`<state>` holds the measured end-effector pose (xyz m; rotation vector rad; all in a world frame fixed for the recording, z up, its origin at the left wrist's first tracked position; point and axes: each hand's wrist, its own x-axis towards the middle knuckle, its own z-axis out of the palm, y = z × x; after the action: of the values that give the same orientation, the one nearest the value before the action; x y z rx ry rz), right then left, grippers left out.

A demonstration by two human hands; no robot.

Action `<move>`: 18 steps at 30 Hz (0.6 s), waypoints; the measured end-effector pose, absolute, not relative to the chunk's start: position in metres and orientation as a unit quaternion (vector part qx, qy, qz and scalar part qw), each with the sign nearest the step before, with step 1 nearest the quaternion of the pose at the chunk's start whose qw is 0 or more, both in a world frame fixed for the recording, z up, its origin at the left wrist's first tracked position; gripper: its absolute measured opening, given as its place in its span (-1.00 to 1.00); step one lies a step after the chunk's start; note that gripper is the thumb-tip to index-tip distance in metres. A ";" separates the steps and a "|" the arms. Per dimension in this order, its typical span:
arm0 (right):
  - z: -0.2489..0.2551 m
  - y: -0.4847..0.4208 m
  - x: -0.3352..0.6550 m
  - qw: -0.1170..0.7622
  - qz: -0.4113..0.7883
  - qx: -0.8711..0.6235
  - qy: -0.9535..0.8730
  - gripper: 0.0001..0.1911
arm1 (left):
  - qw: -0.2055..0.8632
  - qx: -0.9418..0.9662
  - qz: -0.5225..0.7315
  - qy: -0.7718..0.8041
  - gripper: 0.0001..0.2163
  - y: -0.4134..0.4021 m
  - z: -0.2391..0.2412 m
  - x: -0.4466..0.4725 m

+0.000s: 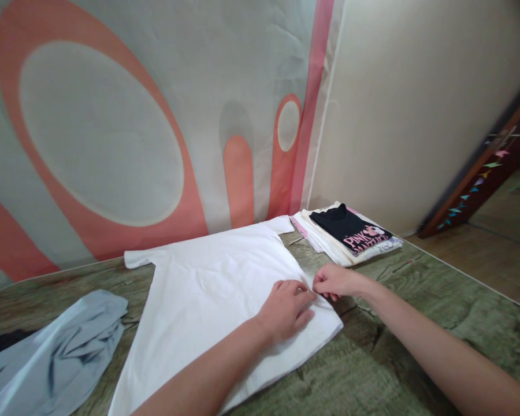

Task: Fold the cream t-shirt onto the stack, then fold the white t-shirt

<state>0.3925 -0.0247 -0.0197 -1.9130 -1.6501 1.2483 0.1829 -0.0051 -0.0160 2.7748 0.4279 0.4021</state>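
Note:
A white T-shirt (pixel 208 294) lies spread flat on the green-brown table (pixel 416 300), sleeves towards the wall. My left hand (pixel 286 309) rests palm down on the shirt near its right side edge, fingers stretched out. My right hand (pixel 333 282) is closed in a pinch on that right edge of the shirt, just beside the left hand's fingertips.
A stack of folded clothes (pixel 351 234) with a black printed shirt on top sits at the table's far right. A crumpled light blue garment (pixel 52 352) lies at the left. A red-and-grey banner (pixel 156 115) hangs behind the table; wooden floor shows at the right.

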 end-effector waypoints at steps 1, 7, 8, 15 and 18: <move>-0.020 -0.025 0.391 0.158 0.433 -0.670 -0.582 -0.89 | 0.152 0.967 0.140 0.148 -0.75 -0.005 -0.016 0.183; -0.026 -0.022 0.396 0.153 0.378 -0.699 -0.587 -0.89 | 0.158 0.966 0.146 0.143 -0.85 -0.003 -0.017 0.183; -0.027 -0.022 0.399 0.154 0.370 -0.704 -0.587 -0.89 | 0.159 0.966 0.147 0.143 -0.86 -0.003 -0.017 0.183; -0.022 -0.023 0.408 0.175 0.399 -0.688 -0.581 -0.91 | 0.155 0.967 0.149 0.137 -0.86 -0.004 -0.016 0.182; -0.020 -0.024 0.397 0.164 0.394 -0.686 -0.589 -0.87 | 0.149 0.968 0.147 0.138 -0.84 -0.005 -0.016 0.182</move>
<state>0.3975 -0.0244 -0.0199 -1.9565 -1.6808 1.1222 0.1823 -0.0047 -0.0157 2.7831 0.3972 0.4222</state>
